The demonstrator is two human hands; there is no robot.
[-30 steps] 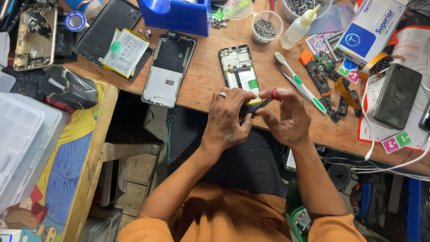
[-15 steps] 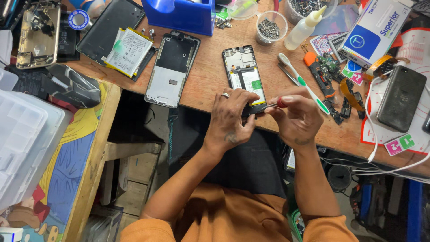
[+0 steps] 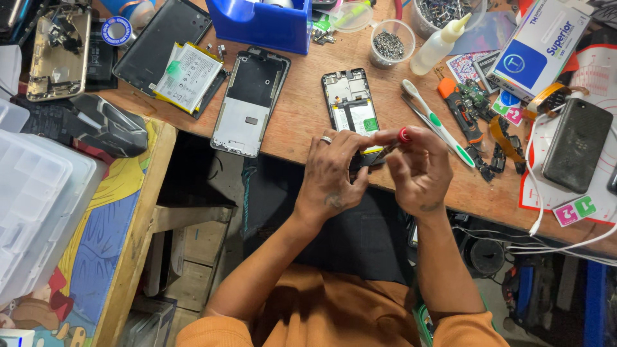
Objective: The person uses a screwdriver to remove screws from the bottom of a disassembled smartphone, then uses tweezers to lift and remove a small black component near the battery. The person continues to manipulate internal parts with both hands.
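From the head camera, both hands meet at the near edge of the wooden surface [image 3: 302, 109], over the lower end of an opened phone [image 3: 350, 106]. The left hand [image 3: 331, 177] is curled shut, pressing down on the phone's near end, fingers wrapped over it. The right hand [image 3: 418, 170] is pinched closed around a small screwdriver [image 3: 393, 142] with a red cap, its shaft slanting down and to the left toward the phone. The phone lies with its long axis running from the near edge toward the far edge, tipped slightly left; most of it extends beyond the hands, directly ahead of them. The left hand is on it; the right is just beside, touching only through the tool. A white and green toothbrush [image 3: 437, 122] lies just right.
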